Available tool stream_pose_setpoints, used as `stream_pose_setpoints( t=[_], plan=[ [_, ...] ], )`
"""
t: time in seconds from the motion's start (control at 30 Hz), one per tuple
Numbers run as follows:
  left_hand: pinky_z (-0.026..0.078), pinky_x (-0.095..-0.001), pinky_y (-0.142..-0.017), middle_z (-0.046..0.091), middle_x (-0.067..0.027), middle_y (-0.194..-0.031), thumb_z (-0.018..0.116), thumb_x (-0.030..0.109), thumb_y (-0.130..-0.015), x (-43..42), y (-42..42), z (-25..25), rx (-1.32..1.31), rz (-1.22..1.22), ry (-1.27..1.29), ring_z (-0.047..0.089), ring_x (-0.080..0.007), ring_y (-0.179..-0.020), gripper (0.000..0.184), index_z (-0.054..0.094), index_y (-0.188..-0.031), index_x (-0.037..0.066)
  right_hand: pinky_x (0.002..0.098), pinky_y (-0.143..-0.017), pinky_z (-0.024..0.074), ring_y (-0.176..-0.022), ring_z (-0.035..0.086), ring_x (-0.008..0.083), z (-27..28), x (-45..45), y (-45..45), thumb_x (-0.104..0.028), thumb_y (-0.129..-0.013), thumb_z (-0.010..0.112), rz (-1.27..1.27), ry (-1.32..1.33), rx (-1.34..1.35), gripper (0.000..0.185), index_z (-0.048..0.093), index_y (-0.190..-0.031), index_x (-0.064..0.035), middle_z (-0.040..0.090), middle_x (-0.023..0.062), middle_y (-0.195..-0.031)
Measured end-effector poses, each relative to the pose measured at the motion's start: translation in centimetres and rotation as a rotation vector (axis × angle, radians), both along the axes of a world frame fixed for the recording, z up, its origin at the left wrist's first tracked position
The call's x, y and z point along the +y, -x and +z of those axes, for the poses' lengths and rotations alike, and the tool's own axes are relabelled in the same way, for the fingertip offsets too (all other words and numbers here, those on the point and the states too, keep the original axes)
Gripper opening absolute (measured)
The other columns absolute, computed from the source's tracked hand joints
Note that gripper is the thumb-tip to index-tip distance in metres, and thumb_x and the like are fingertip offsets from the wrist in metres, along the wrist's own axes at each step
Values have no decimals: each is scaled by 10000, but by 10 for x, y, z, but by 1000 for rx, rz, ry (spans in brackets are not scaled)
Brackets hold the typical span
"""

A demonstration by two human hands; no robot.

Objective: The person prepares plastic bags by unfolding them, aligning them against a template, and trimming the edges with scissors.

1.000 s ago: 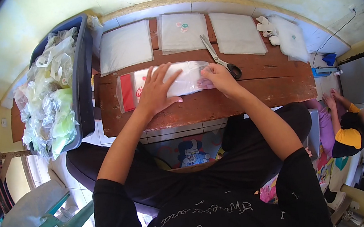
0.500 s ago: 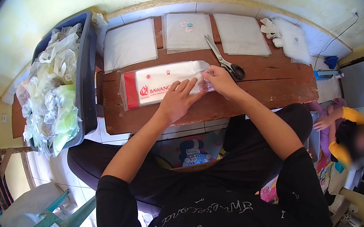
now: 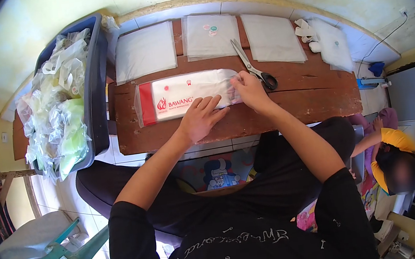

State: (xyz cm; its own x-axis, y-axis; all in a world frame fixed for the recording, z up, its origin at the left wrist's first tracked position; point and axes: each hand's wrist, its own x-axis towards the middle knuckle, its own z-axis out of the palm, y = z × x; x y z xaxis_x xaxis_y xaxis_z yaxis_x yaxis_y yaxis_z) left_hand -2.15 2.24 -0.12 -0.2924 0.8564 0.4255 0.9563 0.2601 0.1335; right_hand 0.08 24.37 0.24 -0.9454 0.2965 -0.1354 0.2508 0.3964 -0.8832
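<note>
Just inside the table's [image 3: 309, 105] near edge, the left hand [image 3: 202, 120] rests on the printed packet [image 3: 186, 89], fingers slightly apart; the packet lies left of centre. The right hand [image 3: 250, 91] pinches its right end. Scissors [image 3: 249, 65] lie just beyond, and clear plastic stacks [image 3: 145, 51] line the far edge.

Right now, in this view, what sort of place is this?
Probably a small indoor workspace, perhaps at home: a brown wooden table bears flat stacks of translucent plastic, and a dark grey rectangular tub holds crumpled clear plastic bags.
</note>
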Motion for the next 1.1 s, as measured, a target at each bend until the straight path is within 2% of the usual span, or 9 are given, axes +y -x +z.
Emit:
stream_pose_setpoints(
  t=[0.03,0.1,0.23,0.33,0.43,0.5,0.8,1.0,1.1],
  plan=[
    [441,-385,-915,543,-134,-1262,625,137,-774,0,0,0,-18,-2,-5,559,-269,-1084,478,622,-1250,175,373,-673,496,-735,656,239,1,0,-1,-233,-925,610,0,0,0,250,590,-936,16,677,142,-814],
    [442,-389,-910,545,-128,-1252,648,130,-781,3,-2,2,-92,30,-31,561,-275,-1072,468,608,-1246,156,365,-665,495,-735,654,211,11,-4,-3,-232,-947,590,13,283,-56,250,588,-934,18,688,135,-830],
    [444,-401,-901,547,-111,-1235,686,135,-816,13,-2,15,-305,137,-181,563,-297,-1045,419,577,-1220,108,335,-665,491,-752,638,165,2,-1,-1,-237,-971,561,51,295,-59,255,585,-934,14,687,123,-838],
    [436,-418,-919,548,-111,-1231,689,154,-823,18,9,19,-202,129,-176,555,-304,-1059,418,571,-1221,103,305,-665,480,-759,600,129,-2,4,1,-244,-983,530,70,281,-96,264,584,-933,10,654,103,-822],
    [419,-423,-954,548,-120,-1241,701,178,-816,25,11,20,-238,141,-171,539,-310,-1106,455,554,-1239,98,292,-668,467,-777,567,119,18,4,-2,-235,-990,503,131,269,-181,243,586,-965,-9,617,67,-858],
    [410,-423,-970,545,-122,-1254,708,195,-814,26,11,17,-263,144,-178,529,-314,-1129,477,546,-1250,90,330,-849,541,-933,623,152,21,7,-3,-176,-1000,478,163,600,-294,206,552,-1099,-11,603,84,-1024],
    [360,-425,-1036,542,-119,-1302,723,287,-819,24,13,17,-279,152,-178,489,-317,-1216,602,494,-1329,65,408,-1009,451,-1070,593,238,34,15,2,-100,-915,448,168,1040,-374,276,544,-1115,66,598,149,-1161],
    [311,-451,-1085,547,-125,-1296,703,381,-827,21,18,18,-231,181,-133,452,-317,-1270,656,477,-1357,68,391,-959,452,-946,587,212,28,35,0,-107,-872,466,269,1109,-355,222,566,-1008,37,605,114,-1040],
    [293,-464,-1105,548,-129,-1285,692,396,-833,21,18,15,-202,189,-105,446,-318,-1278,651,480,-1355,69,364,-914,463,-885,577,200,28,41,4,-106,-869,459,172,1038,-295,197,568,-965,27,600,92,-964]
  ],
)
